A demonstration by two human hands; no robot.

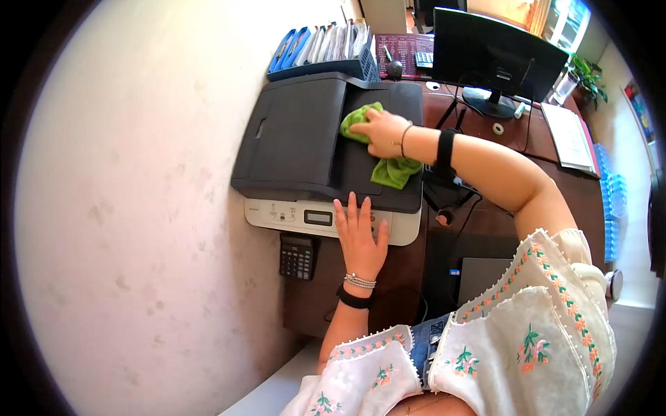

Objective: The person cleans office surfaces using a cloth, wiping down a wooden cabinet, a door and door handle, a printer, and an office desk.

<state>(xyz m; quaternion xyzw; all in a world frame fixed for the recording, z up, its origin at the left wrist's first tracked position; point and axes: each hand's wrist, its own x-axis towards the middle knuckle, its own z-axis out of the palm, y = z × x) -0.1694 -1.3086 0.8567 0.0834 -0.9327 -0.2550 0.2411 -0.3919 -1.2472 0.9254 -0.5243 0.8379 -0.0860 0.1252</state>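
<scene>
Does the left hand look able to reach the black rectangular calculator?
Probably yes: the left hand is spread over the front of the black-and-white printer, near the calculator, whose keys show; nothing visible blocks the way.

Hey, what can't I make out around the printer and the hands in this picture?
All in the head view:
Whether the right hand grips or only presses the green cloth: the hand's back hides its palm.
Part of the control panel on the printer: the left hand covers it.
Screen of the monitor: it faces away.
Key labels on the calculator: too small.
</scene>
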